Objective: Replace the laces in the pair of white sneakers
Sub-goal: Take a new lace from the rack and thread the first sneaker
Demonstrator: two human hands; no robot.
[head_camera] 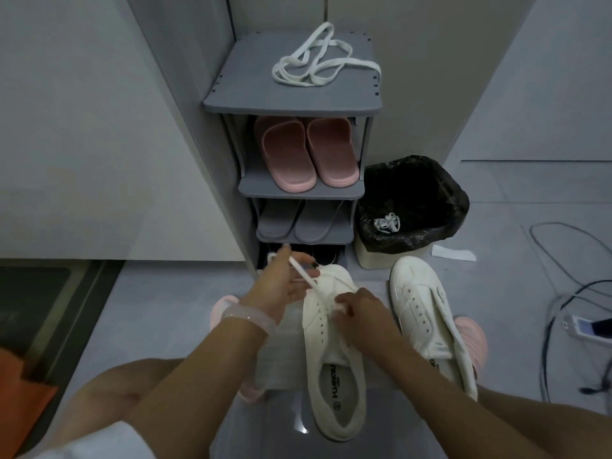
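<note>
One white sneaker [331, 376] lies on my lap, toe pointing away. My left hand [286, 276] holds one end of a white lace [303, 271] pulled up and left from the eyelets near the toe. My right hand [359, 309] pinches the lace at the eyelets on the shoe's upper. The second white sneaker [427, 313] lies on the floor to the right with bare eyelets. A loose white lace [318, 61] is coiled on top of the grey shoe rack [288, 104]. A bundled white lace [385, 222] sits in the bin [410, 207].
The rack holds pink slippers [304, 154] and grey slippers [298, 220] on its shelves. The black-lined bin stands right of the rack. Cables [569, 260] and a power strip [583, 327] lie on the floor at the right. A white paper scrap [453, 252] lies behind the second sneaker.
</note>
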